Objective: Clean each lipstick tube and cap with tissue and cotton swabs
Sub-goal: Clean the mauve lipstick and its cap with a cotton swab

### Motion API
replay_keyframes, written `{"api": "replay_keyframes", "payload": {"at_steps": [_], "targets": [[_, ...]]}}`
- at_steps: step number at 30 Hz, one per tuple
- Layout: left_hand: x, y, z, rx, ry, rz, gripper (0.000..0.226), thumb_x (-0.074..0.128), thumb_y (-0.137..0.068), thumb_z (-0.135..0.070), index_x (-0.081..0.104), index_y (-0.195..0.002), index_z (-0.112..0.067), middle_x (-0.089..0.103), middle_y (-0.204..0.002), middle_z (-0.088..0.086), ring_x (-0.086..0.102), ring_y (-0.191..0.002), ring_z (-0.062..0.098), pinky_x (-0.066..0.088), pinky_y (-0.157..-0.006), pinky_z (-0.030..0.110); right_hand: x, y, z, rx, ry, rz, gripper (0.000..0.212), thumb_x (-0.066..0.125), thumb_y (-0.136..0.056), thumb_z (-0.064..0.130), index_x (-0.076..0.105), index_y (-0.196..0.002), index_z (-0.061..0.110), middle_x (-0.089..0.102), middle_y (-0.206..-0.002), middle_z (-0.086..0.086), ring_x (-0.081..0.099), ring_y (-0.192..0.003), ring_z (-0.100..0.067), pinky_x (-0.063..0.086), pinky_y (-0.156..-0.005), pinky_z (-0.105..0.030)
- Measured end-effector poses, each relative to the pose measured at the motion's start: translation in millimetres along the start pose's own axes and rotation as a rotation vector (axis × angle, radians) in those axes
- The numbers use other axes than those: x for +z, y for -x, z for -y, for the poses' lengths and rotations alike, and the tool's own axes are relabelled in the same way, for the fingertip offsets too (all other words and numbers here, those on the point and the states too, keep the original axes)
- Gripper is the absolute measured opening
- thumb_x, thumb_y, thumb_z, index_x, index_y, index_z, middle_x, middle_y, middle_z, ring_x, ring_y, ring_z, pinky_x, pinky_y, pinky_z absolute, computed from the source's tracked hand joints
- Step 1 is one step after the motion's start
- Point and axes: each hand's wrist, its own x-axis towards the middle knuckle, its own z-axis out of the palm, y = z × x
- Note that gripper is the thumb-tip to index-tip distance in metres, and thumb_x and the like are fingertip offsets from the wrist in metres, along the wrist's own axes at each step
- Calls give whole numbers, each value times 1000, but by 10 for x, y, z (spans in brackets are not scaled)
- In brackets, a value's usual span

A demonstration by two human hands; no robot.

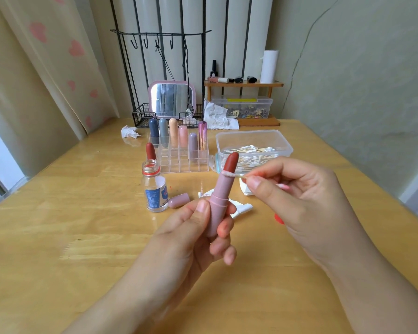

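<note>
Swabbing is under way at the rim of a dusty-pink plastic lipstick tube (218, 203), its brick-red bullet (231, 162) wound fully out. The left hand (191, 235) grips the tube's lower half between thumb and curled fingers, holding it upright over the honey-coloured wooden table (82, 237). The right hand (299, 196) pinches a thin cotton swab (237, 175) between thumb and forefinger, and its white tip touches the tube's mouth right at the base of the bullet. Just left of the tube and lower down, its matching pink cap (179, 200) lies on its side beside a small clear glass bottle (154, 189) standing uncapped; folded white tissue (239, 208) lies behind the tube. My worry is the exposed bullet: a sideways slip of the swab could gouge or smear it, and too much pressure might snap it off. An elbow or wrist could also tip the open bottle. The bottle's blue-and-white label carries print too small to read, and no brand shows on the tube.
</note>
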Motion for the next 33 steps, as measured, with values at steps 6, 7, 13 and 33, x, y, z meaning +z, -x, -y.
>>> {"api": "replay_keyframes", "payload": {"at_steps": [6, 7, 13, 33], "targets": [[-14, 11, -27, -8, -9, 93, 31, 66, -84, -33, 63, -98, -6, 43, -70, 1, 36, -55, 11, 47, -60, 27, -32, -26, -12, 16, 23, -27, 5, 65, -72, 19, 67, -72, 15, 41, -54, 2, 35, -46, -2, 31, -43, -12], [-13, 14, -32, -1, -33, 93, 26, 64, -84, -28, 60, -97, -6, 41, -69, 0, 34, -54, 11, 46, -59, 26, -28, -24, -13, 17, 20, -26, 4, 65, -72, 19, 67, -72, 15, 41, -54, 1, 35, -46, -2, 31, -43, -11], [-11, 22, -52, 1, -35, 85, 13, 58, -85, -22, 55, -86, -10, 41, -68, 3, 33, -52, 12, 46, -59, 27, 13, -2, -12, 11, -17, 7, 6, 66, -73, 17, 67, -71, 12, 40, -58, -6, 36, -47, -1, 30, -44, -8], [-83, -24, 56, -17, -51, 97, 35, 54, -89, -36, 58, -104, -4, 56, -71, -2, 52, -55, 7, 47, -57, 28, -44, -24, -10, 28, -7, -14, 6, 63, -71, 16, 64, -66, 13, 41, -55, -2, 36, -47, -1, 31, -43, -10]]}}
